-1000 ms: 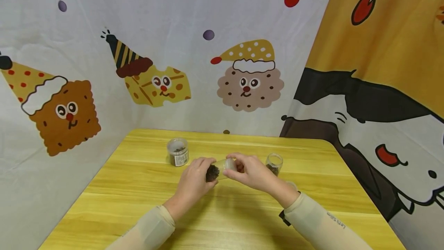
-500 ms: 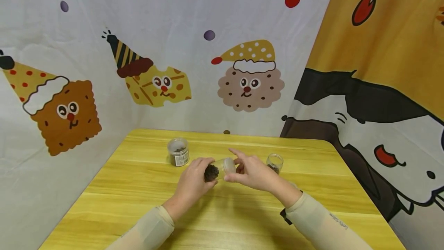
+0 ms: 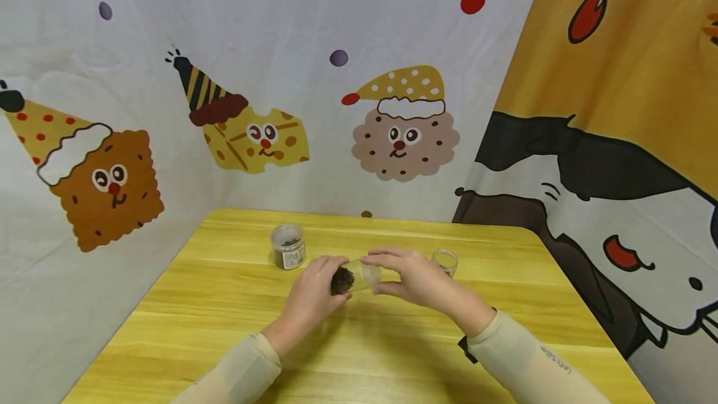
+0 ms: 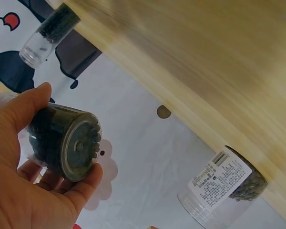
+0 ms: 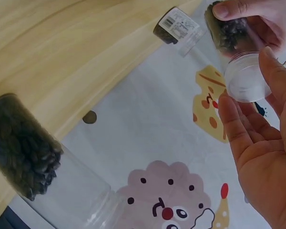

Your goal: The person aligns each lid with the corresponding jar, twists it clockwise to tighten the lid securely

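Note:
My left hand (image 3: 315,284) grips a clear plastic jar (image 3: 354,273) by its base end, tilted on its side above the table. Dark, small pieces fill the jar's base end in the left wrist view. At the other end is a translucent lid (image 5: 248,78). My right hand (image 3: 417,279) holds this lid between thumb and fingers, the thumb on one side and the index finger opposite. The palm stays off the lid.
A labelled clear jar (image 3: 288,248) with dark contents stands at the back left of the wooden table (image 3: 224,304). A narrower clear jar (image 5: 24,143), part filled with dark pieces, stands behind my right hand. Patterned cloth (image 3: 325,186) hangs beyond the table.
The right hand's index finger lifted off the lid, then came down on it again. The right hand has shifted slightly right. The left hand and the jar stay nearly still.

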`<action>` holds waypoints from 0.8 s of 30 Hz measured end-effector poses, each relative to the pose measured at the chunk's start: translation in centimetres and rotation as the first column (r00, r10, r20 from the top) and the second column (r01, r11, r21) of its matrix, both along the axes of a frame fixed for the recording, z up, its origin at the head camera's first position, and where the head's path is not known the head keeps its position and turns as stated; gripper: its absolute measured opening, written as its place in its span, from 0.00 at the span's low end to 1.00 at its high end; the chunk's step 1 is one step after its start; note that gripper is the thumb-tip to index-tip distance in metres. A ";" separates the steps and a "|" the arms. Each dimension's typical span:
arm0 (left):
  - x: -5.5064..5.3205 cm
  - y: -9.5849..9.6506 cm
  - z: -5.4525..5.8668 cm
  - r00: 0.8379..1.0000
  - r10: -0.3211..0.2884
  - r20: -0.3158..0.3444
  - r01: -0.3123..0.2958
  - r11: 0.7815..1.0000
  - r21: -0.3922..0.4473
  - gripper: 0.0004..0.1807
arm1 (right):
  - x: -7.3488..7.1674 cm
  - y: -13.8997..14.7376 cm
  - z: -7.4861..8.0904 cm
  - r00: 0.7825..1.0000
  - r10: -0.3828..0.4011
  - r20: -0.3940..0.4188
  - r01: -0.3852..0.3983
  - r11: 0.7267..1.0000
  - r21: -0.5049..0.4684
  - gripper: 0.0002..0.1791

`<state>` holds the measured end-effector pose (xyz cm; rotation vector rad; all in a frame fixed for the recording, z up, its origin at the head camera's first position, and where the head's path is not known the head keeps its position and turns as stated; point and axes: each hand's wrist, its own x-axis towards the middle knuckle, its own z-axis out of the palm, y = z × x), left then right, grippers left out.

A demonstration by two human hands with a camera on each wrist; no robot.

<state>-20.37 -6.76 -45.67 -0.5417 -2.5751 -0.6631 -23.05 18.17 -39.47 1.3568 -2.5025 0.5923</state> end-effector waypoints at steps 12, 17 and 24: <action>0.0 0.0 -0.1 1.000 -0.010 0.000 0.010 1.000 0.005 0.38 | 0.2 -0.2 -0.2 1.000 0.009 -0.013 -0.009 1.000 -0.006 0.30; 0.1 0.0 0.0 1.000 -0.014 0.013 0.014 1.000 0.004 0.38 | 0.2 -0.2 -0.2 1.000 -0.003 -0.001 0.003 1.000 0.007 0.30; 0.1 0.2 0.1 1.000 -0.013 0.022 0.013 1.000 0.001 0.38 | 0.1 -0.2 -0.3 1.000 -0.016 0.003 0.015 1.000 0.008 0.31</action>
